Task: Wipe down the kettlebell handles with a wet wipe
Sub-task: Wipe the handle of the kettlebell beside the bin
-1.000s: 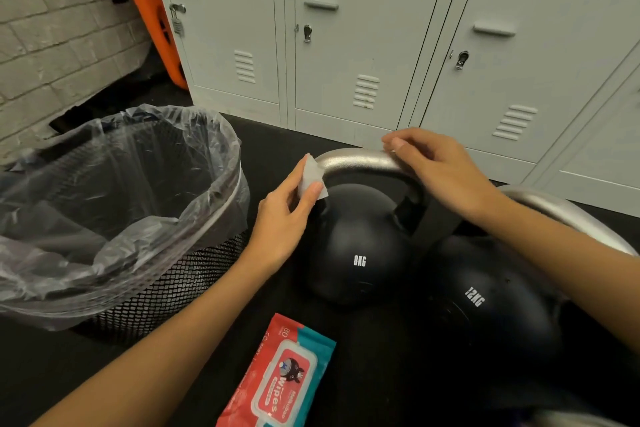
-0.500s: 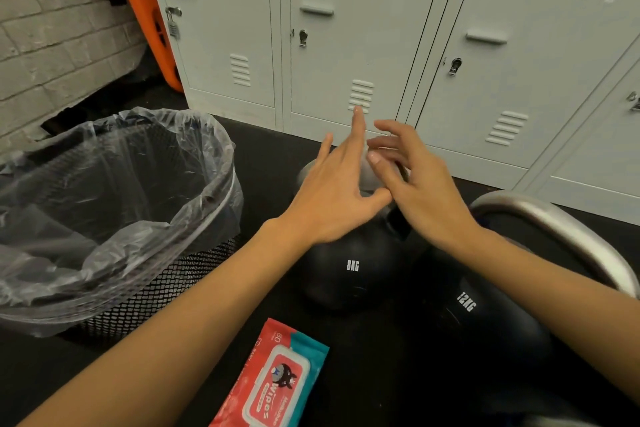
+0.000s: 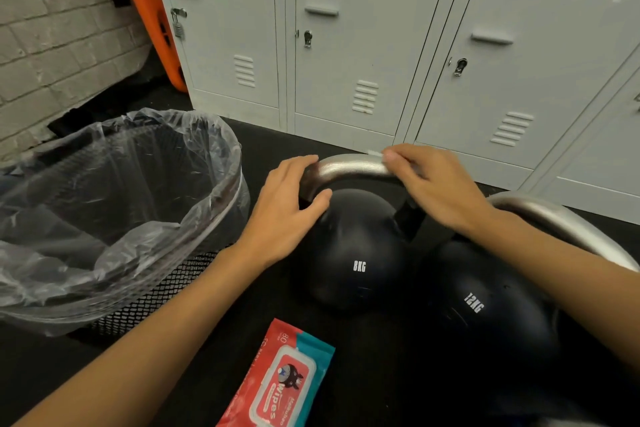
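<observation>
Both arms reach forward over the 8 kg kettlebell point(image 3: 353, 253) on the floor. The left hand point(image 3: 287, 208) curls around the left bend of its handle point(image 3: 349, 166). The right hand point(image 3: 433, 191) lies over the handle's right side, fingers pressing a white wipe point(image 3: 375, 153) onto it.

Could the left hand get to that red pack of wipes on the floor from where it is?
Probably yes. The left hand rests on the 8 kg kettlebell handle's left end, and the pack of wipes lies just below it on bare floor with nothing between them.
</observation>
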Available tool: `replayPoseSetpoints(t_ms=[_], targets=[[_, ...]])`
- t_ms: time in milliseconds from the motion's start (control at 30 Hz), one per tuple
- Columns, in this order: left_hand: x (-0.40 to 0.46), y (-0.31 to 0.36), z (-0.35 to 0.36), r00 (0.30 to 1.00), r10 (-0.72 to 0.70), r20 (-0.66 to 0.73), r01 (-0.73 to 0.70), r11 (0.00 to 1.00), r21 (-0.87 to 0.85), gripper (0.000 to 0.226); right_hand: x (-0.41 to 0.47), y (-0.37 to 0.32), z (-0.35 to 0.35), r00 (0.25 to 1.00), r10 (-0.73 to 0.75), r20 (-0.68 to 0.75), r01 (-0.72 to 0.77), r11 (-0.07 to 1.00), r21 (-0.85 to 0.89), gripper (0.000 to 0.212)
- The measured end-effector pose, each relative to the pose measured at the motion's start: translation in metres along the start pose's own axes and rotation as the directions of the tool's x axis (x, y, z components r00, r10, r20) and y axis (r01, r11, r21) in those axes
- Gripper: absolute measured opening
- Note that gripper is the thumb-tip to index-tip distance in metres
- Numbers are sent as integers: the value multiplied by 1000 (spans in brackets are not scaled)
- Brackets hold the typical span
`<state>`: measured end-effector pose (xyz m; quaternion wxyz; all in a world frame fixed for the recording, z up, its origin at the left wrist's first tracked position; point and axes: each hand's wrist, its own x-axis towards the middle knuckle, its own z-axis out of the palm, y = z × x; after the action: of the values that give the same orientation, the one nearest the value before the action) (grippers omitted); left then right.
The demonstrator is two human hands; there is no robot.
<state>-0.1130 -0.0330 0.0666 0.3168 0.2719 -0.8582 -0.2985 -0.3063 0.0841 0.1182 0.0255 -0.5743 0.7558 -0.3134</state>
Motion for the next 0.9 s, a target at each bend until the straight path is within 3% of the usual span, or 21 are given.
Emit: replayPoseSetpoints(t_ms=[133, 233, 400, 567, 733, 833, 900], targets=[[2, 0, 2, 1000, 8, -10, -8, 1000, -20, 48, 11, -22, 26, 982, -189, 26, 190, 967, -168, 38], [4, 0, 1, 1000, 13, -26, -14, 999, -32, 49, 2, -23, 35, 935, -343, 95, 355, 876, -328, 46], [3, -4, 0, 1000, -28, 9, 28, 999, -16, 61, -10, 15, 13, 882, -471, 22, 459, 847, -270, 39], [6, -9, 3, 993, -121, -2, 119, 984, -129, 68, -1, 5, 6, 973, -228, -20, 225, 969, -104, 33], [6, -11, 8, 986, -166, 13, 166, 972, -168, 73, 36, -42, 23, 994, -25, 109, 56, 955, -291, 26], [5, -9, 9, 978, -207, 24, 207, 955, -214, 83, 52, -66, 34, 977, 15, 213, 65, 930, -363, 33], [4, -8, 9, 970, -242, 36, 244, 936, -252, 94, 58, -79, 43, 956, -18, 292, 159, 870, -467, 36]])
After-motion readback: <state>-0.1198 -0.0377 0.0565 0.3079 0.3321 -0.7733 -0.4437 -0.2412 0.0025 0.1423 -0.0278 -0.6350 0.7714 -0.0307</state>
